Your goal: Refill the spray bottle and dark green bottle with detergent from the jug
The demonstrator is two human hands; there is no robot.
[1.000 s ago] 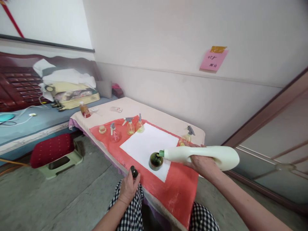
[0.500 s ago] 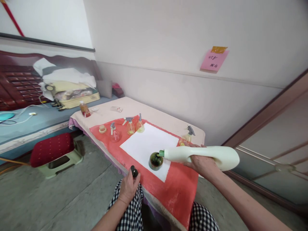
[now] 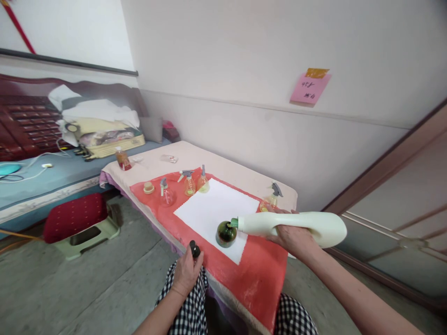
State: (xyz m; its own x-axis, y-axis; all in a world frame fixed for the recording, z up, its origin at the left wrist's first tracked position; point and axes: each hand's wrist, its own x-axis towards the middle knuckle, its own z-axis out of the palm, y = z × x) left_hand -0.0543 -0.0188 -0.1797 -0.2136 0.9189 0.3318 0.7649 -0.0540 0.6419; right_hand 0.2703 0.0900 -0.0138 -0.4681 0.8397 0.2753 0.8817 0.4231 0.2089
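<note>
My right hand (image 3: 291, 235) is closed round a large pale green jug-like bottle (image 3: 324, 229), tipped on its side. Its green spout (image 3: 234, 223) points left, right at the mouth of a round dark green bottle (image 3: 226, 234). That bottle stands upright on a white cloth (image 3: 209, 209); whether liquid is flowing I cannot tell. Near the front edge of the table, my left hand (image 3: 187, 270) grips a black spray head (image 3: 194, 249), its lower part hidden by the fingers.
Several clear spray bottles stand around the cloth, one at the left (image 3: 167, 194), one at the right (image 3: 274, 195). A round lidded jar (image 3: 148, 187) sits on the red sheet (image 3: 265, 270). Farther back is a reddish-brown bottle (image 3: 123, 159). A red-topped stool (image 3: 78, 218) is on the floor.
Almost nothing differs. The pale green bottle stays tipped with its spout at the dark green bottle's mouth, and my left hand keeps its place.
</note>
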